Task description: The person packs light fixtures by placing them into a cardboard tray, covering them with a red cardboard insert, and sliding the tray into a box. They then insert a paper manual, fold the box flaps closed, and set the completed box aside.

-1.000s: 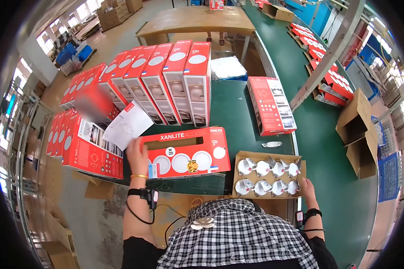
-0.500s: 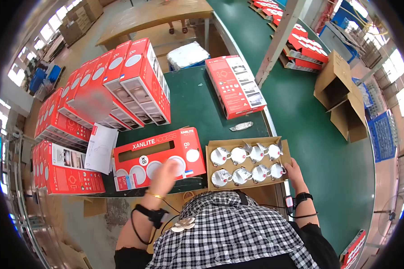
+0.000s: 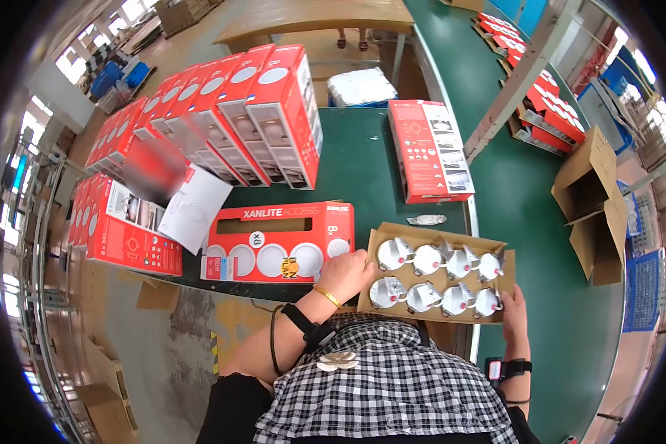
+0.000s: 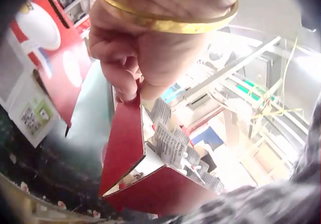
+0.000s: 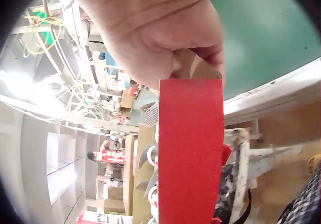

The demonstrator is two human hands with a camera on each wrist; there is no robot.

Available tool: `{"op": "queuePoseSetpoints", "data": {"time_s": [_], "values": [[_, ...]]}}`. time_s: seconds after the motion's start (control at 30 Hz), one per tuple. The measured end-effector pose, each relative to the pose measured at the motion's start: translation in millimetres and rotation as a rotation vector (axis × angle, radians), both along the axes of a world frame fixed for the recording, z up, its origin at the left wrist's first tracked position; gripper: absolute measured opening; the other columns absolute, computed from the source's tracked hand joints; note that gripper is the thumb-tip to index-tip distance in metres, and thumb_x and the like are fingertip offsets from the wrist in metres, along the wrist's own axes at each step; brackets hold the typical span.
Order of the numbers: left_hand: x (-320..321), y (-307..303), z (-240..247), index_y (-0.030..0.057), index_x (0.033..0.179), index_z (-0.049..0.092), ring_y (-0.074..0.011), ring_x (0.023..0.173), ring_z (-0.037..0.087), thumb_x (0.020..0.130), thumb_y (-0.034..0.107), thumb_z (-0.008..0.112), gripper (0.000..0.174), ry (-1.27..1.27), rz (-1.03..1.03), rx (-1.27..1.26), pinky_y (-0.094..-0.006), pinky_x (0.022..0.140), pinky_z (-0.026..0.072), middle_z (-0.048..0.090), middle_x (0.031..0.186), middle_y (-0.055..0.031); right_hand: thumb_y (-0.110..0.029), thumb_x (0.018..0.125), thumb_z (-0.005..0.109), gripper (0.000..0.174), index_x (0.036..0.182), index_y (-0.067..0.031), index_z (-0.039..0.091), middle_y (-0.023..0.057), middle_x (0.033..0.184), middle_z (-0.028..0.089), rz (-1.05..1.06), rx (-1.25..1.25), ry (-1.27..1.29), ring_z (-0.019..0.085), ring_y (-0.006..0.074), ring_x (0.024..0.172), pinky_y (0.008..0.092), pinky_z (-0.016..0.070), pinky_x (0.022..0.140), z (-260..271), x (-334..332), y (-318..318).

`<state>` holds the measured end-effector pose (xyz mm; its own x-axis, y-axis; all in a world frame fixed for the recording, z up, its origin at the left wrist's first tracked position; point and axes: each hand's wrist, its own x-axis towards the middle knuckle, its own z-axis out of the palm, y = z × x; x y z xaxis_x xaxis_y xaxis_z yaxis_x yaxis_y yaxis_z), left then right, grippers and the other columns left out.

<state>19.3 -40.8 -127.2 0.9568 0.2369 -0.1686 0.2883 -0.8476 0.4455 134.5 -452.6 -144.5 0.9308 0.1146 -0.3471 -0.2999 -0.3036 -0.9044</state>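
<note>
An open cardboard tray [image 3: 438, 320] with several round white lamps in two rows is held at both ends in the head view. The left hand [image 3: 345, 280] pinches its left end; in the left wrist view, the left hand [image 4: 150, 48] grips the red outer wall [image 4: 125, 143]. At the other end, the right hand [image 3: 516, 314] grips the edge, and the right wrist view shows the right hand [image 5: 155, 33] above a red end wall [image 5: 190, 148]. A red windowed XANLITE box [image 3: 274, 222] lies just left of the tray. A white sheet [image 3: 194, 207] leans beside that box.
Several red boxes [image 3: 283, 111] stand upright at the back left, with more [image 3: 137, 240] at the left edge. Another red box [image 3: 425, 148] lies on the green table [image 3: 351, 155], near a small wrapped item [image 3: 426, 220]. A metal post [image 3: 522, 85] rises right of it. Open cartons [image 3: 596, 200] are at the right.
The left hand has left the white sheet, passed over the red windowed box and taken hold of the tray's left end. The right hand stays at the tray's right end. The head view has shifted.
</note>
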Motion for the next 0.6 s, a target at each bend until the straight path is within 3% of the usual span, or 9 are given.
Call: {"op": "queuePoseSetpoints", "data": {"time_s": [0.17, 0.33, 0.47, 0.53, 0.6], "values": [[-39.1, 57.1, 41.5, 0.0054, 0.085, 0.062, -0.0390, 0.068, 0.065, 0.091, 0.029, 0.062, 0.025, -0.210, 0.206, -0.134, -0.0505, 0.060, 0.0504, 0.065, 0.071, -0.0193, -0.006, 0.098, 0.048, 0.039, 0.135, 0.0014, 0.050, 0.0069, 0.116, 0.064, 0.096, 0.015, -0.044, 0.059, 0.0134, 0.103, 0.0289, 0.0465, 0.092, 58.8, -4.9, 74.9], [-121.2, 166.6, 65.9, 0.0040, 0.087, 0.060, -0.0390, 0.069, 0.064, 0.091, 0.030, 0.063, 0.027, -0.177, 0.501, -0.117, -0.0454, 0.059, 0.0474, 0.065, 0.075, -0.0183, -0.002, 0.097, 0.049, 0.040, 0.137, 0.0028, 0.048, 0.0093, 0.122, 0.062, 0.299, 0.179, -0.019, 0.057, 0.0153, 0.110, 0.0288, 0.0459, 0.095, 29.8, -28.5, 200.1], [-177.4, 257.0, 43.4, -0.0017, 0.085, 0.058, -0.0389, 0.065, 0.058, 0.094, 0.029, 0.061, 0.032, -0.233, 0.649, -0.162, -0.0438, 0.060, 0.0454, 0.058, 0.072, -0.0220, -0.003, 0.097, 0.051, 0.041, 0.138, 0.0022, 0.047, 0.0105, 0.124, 0.061, 0.318, 0.285, 0.006, 0.057, 0.0159, 0.112, 0.0294, 0.0457, 0.096, 26.4, -64.3, 315.4], [-193.5, 289.3, 22.3, -0.0029, 0.087, 0.057, -0.0400, 0.068, 0.057, 0.095, 0.027, 0.060, 0.031, -0.326, 0.632, -0.218, -0.0433, 0.063, 0.0457, 0.058, 0.077, -0.0245, -0.002, 0.097, 0.050, 0.041, 0.138, 0.0019, 0.047, 0.0102, 0.124, 0.061, 0.333, 0.259, 0.027, 0.057, 0.0160, 0.112, 0.0294, 0.0455, 0.097, 12.1, -70.6, 347.6], [-202.6, 303.8, 4.7, -0.0038, 0.088, 0.057, -0.0418, 0.073, 0.057, 0.095, 0.027, 0.059, 0.032, -0.265, 0.622, -0.237, -0.0432, 0.066, 0.0461, 0.058, 0.081, -0.0263, -0.002, 0.096, 0.050, 0.041, 0.137, 0.0017, 0.048, 0.0093, 0.122, 0.062, 0.359, 0.198, 0.015, 0.057, 0.0161, 0.111, 0.0295, 0.0456, 0.096, -4.4, -72.8, 367.7]]}}
